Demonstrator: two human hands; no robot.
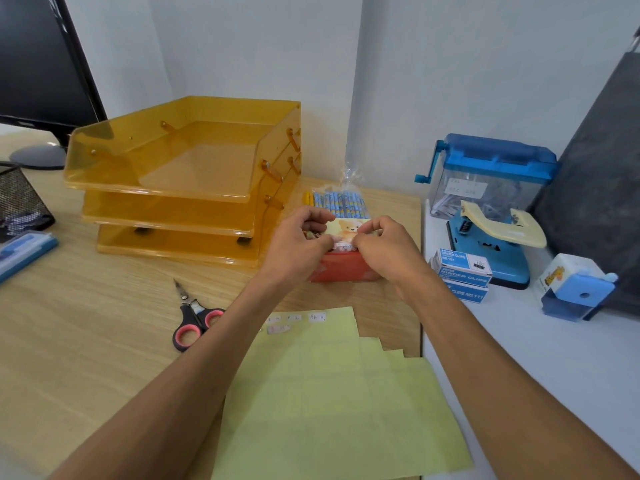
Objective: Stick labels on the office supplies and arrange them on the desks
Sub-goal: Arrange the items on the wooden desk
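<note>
A clear pack of blue pencils [341,204] with a teddy-bear card and a red lower part [341,270] lies on the wooden desk [86,341], right of the orange trays. My left hand [299,244] and my right hand [382,247] both pinch a small white label [343,244] against the pack's front, fingers curled over it. On the yellow backing sheet [332,403] near me, a few small white labels [317,318] sit along its top edge.
A three-tier orange tray stack [187,181] stands left of the pack. Scissors [194,318] lie in front of it. On the white desk at right: binder clip boxes [464,271], blue hole punch [498,240], hand-crank shredder [485,171], pencil sharpener [575,289]. Mesh holder [20,199] and monitor [41,64] at far left.
</note>
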